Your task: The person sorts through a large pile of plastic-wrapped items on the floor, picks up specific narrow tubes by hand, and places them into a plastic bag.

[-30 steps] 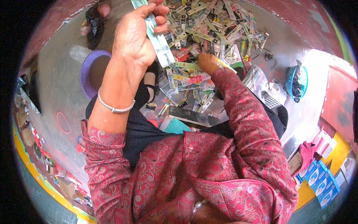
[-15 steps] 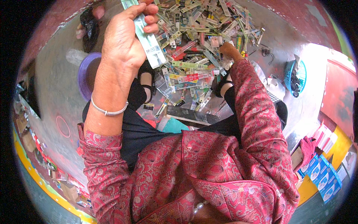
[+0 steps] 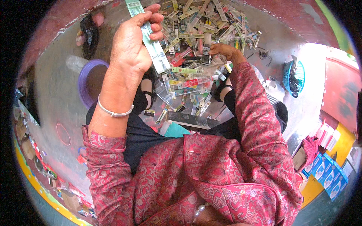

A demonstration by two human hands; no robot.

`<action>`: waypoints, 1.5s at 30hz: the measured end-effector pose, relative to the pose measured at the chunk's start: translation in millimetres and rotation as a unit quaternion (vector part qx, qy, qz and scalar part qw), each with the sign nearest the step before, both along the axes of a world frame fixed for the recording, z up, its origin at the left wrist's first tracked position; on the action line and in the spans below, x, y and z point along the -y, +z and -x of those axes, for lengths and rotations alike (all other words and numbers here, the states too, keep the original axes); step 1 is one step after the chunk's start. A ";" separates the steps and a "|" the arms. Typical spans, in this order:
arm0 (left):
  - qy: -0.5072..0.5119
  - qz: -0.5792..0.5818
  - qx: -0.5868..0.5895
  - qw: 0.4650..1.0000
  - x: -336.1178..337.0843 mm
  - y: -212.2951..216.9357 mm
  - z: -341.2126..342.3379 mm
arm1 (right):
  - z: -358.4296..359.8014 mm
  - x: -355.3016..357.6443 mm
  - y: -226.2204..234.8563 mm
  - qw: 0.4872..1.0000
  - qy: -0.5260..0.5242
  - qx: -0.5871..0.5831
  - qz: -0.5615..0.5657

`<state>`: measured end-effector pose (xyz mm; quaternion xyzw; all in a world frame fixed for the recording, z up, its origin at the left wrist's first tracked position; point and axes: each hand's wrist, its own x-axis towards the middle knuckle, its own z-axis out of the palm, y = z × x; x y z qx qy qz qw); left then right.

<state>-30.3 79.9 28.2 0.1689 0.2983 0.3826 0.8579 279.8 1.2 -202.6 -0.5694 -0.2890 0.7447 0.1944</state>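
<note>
My left hand (image 3: 137, 41) is raised at the upper left, its fingers closed round long, narrow pale green packets (image 3: 156, 52). Over the right part of the pile, my right hand (image 3: 228, 52) pinches a narrow packet (image 3: 206, 54) that is clear at the top and dark lower down. Crumpled clear plastic (image 3: 219, 60) shows just under that hand. Below both hands, a heap of loose slim packets (image 3: 188, 71) in green, yellow, red and clear wrapping spreads over the floor, some of it between my feet.
A purple basin (image 3: 83, 88) stands left of my legs, with a black plastic bag (image 3: 89, 35) farther off. To the right is a blue basket (image 3: 289, 81) holding dark things. A dark flat strip (image 3: 192, 119) lies between my knees. A blue printed sheet (image 3: 327, 175) lies at the lower right.
My right hand has come up and left from the pile, and a clear and dark packet now shows in its fingers. My left hand has shifted slightly right, still gripping the pale green packets.
</note>
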 end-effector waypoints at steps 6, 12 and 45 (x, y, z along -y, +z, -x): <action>0.025 0.024 -0.043 0.998 10.8 10.7 -12.1 | 16.7 -16.7 52.8 0.987 0.068 -0.125 -0.069; -0.015 -0.020 -0.121 0.992 18.2 6.5 -21.2 | 46.1 -26.7 150.0 0.963 0.073 -0.218 -0.138; -0.123 0.016 -0.003 0.992 23.7 3.4 -54.1 | 76.3 63.1 263.0 0.984 -0.077 -0.091 -0.133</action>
